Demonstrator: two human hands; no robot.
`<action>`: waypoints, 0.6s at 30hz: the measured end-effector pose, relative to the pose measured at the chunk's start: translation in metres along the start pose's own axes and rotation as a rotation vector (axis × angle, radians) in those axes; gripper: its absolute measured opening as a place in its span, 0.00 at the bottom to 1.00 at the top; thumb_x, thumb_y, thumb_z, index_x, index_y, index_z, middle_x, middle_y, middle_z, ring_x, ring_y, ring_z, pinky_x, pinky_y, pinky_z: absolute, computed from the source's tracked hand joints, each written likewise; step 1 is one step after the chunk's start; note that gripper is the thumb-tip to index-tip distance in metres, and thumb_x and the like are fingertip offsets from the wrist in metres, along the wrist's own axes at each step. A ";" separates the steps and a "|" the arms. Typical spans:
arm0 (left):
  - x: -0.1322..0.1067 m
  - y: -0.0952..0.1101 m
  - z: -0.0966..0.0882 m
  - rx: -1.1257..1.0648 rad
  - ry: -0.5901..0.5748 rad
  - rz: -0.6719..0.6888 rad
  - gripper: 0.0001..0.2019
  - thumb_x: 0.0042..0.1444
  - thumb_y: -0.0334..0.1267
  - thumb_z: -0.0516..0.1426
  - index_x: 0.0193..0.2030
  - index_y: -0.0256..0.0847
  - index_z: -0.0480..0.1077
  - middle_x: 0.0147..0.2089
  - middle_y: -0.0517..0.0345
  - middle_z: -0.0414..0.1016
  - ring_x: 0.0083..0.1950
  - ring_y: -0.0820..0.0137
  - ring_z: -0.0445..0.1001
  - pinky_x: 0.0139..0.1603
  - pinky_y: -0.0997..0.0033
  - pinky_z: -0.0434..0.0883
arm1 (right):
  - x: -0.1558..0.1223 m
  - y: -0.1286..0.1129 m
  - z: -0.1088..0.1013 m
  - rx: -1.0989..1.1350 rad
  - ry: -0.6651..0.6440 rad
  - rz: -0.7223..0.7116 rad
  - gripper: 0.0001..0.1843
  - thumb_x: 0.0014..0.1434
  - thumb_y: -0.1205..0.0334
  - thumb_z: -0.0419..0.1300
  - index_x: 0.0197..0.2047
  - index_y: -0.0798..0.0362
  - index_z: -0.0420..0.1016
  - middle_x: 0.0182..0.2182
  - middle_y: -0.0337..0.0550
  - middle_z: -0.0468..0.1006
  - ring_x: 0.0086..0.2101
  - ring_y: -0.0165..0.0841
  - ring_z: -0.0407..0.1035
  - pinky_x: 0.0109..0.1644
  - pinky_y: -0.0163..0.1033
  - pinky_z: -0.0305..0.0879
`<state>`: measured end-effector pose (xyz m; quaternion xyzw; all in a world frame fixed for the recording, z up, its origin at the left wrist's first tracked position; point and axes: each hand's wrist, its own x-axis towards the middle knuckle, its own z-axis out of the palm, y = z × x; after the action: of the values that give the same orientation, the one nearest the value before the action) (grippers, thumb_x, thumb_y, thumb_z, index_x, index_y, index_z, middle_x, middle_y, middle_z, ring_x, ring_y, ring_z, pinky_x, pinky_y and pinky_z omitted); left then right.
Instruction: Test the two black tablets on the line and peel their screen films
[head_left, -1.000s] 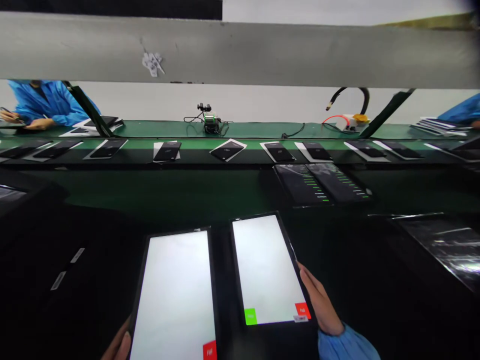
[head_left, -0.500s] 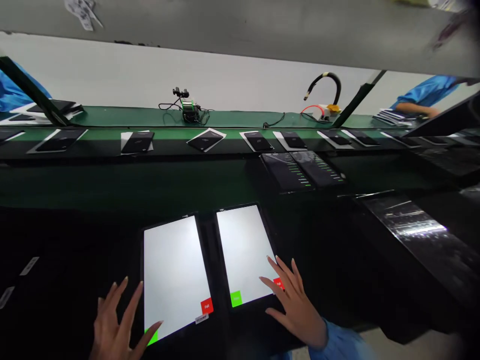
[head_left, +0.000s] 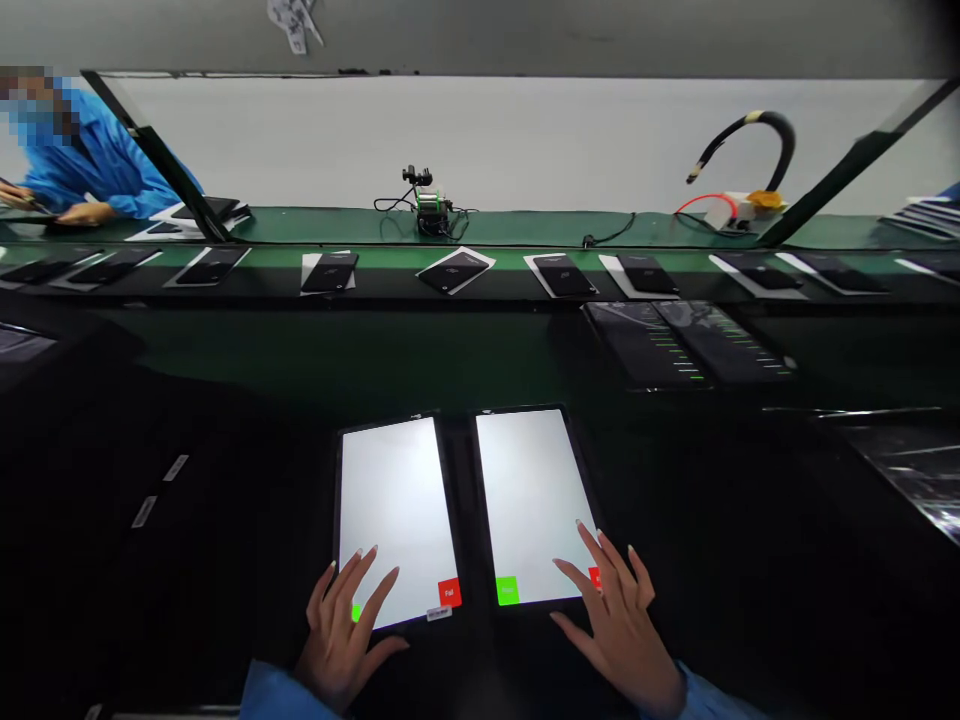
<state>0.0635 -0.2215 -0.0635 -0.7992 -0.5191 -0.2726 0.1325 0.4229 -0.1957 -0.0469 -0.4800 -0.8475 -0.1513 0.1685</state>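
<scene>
Two tablets lie side by side on the dark work surface, both with white lit screens. The left tablet [head_left: 397,500] shows a red Fail square and a green square partly covered by fingers. Over its lower left corner is my left hand [head_left: 346,620], fingers spread, gripping nothing. The right tablet [head_left: 529,490] has a green square at its lower left and a red one mostly hidden. My right hand [head_left: 619,615] reaches over that tablet's lower right corner with fingers apart and holds nothing. Whether the fingertips touch the glass I cannot tell.
Two dark tablets [head_left: 686,345] with green and white lines lie behind to the right. Several dark devices on white sheets [head_left: 457,270] line the back. A small device with cables [head_left: 433,205] stands on the green ledge. A co-worker's sleeve [head_left: 142,165] shows far left.
My view has swung left, bringing a co-worker into sight. My left hand has moved up and right onto the left tablet's lower part. My right hand stays over the right tablet's corner.
</scene>
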 end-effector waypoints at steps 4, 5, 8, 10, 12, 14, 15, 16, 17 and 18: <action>0.000 0.012 0.005 -0.163 0.138 -0.117 0.14 0.51 0.49 0.61 0.42 0.47 0.75 0.50 0.49 0.74 0.56 0.63 0.69 0.67 0.59 0.53 | 0.004 -0.004 -0.007 -0.015 0.028 -0.028 0.18 0.55 0.62 0.59 0.50 0.48 0.69 0.60 0.57 0.63 0.61 0.47 0.53 0.63 0.58 0.45; -0.001 0.014 0.005 -0.182 0.164 -0.106 0.10 0.51 0.45 0.63 0.39 0.47 0.75 0.49 0.51 0.75 0.55 0.65 0.69 0.66 0.59 0.54 | 0.005 -0.004 -0.008 -0.019 0.030 -0.036 0.17 0.55 0.63 0.59 0.49 0.48 0.70 0.59 0.56 0.65 0.61 0.46 0.54 0.63 0.58 0.45; -0.002 0.019 0.004 -0.225 0.201 -0.063 0.04 0.50 0.38 0.64 0.33 0.46 0.74 0.48 0.52 0.77 0.56 0.65 0.70 0.63 0.60 0.57 | 0.006 -0.005 -0.010 -0.028 0.034 -0.063 0.16 0.54 0.66 0.58 0.47 0.47 0.71 0.56 0.55 0.68 0.60 0.46 0.55 0.62 0.57 0.45; -0.002 0.020 0.004 -0.241 0.175 -0.062 0.02 0.53 0.38 0.62 0.30 0.47 0.73 0.47 0.55 0.79 0.55 0.66 0.71 0.63 0.60 0.58 | 0.005 -0.003 -0.010 -0.028 0.046 -0.081 0.13 0.55 0.65 0.58 0.45 0.46 0.72 0.55 0.53 0.69 0.59 0.45 0.56 0.63 0.57 0.44; -0.003 0.019 0.003 -0.200 0.116 -0.092 0.05 0.58 0.40 0.57 0.33 0.49 0.74 0.44 0.59 0.80 0.52 0.68 0.72 0.63 0.63 0.57 | 0.005 -0.001 -0.010 -0.020 0.050 -0.088 0.10 0.56 0.65 0.58 0.41 0.46 0.73 0.54 0.52 0.70 0.58 0.44 0.57 0.63 0.56 0.43; -0.004 0.018 0.003 -0.126 0.059 -0.127 0.09 0.61 0.42 0.53 0.41 0.49 0.74 0.42 0.61 0.81 0.49 0.69 0.73 0.63 0.67 0.55 | 0.005 0.000 -0.011 -0.005 0.045 -0.083 0.07 0.56 0.66 0.59 0.37 0.45 0.73 0.54 0.49 0.71 0.56 0.43 0.58 0.64 0.56 0.42; -0.005 0.017 0.003 -0.110 0.047 -0.122 0.10 0.62 0.42 0.52 0.43 0.49 0.74 0.42 0.62 0.82 0.49 0.69 0.73 0.63 0.68 0.55 | 0.006 0.001 -0.012 0.004 0.047 -0.084 0.06 0.56 0.67 0.59 0.35 0.44 0.73 0.54 0.46 0.71 0.56 0.42 0.58 0.64 0.56 0.41; -0.006 0.017 0.004 -0.113 0.050 -0.099 0.09 0.61 0.42 0.53 0.43 0.49 0.74 0.42 0.62 0.82 0.50 0.69 0.73 0.63 0.67 0.56 | 0.007 0.001 -0.013 0.017 0.053 -0.080 0.06 0.57 0.67 0.59 0.34 0.44 0.72 0.54 0.44 0.72 0.55 0.42 0.58 0.64 0.56 0.40; -0.006 0.017 0.004 -0.134 0.060 -0.069 0.07 0.60 0.41 0.54 0.40 0.49 0.74 0.43 0.63 0.82 0.50 0.68 0.73 0.63 0.66 0.56 | 0.008 0.001 -0.014 0.034 0.065 -0.068 0.07 0.58 0.66 0.58 0.32 0.44 0.72 0.53 0.42 0.73 0.55 0.41 0.59 0.64 0.56 0.39; -0.006 0.017 0.004 -0.163 0.075 -0.037 0.05 0.59 0.40 0.56 0.37 0.50 0.74 0.44 0.64 0.82 0.51 0.68 0.73 0.62 0.65 0.57 | 0.010 0.000 -0.015 0.056 0.079 -0.050 0.09 0.60 0.65 0.56 0.30 0.45 0.71 0.53 0.40 0.74 0.55 0.41 0.59 0.65 0.56 0.38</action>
<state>0.0782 -0.2309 -0.0692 -0.7867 -0.5047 -0.3461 0.0812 0.4207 -0.1944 -0.0289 -0.4476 -0.8558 -0.1505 0.2112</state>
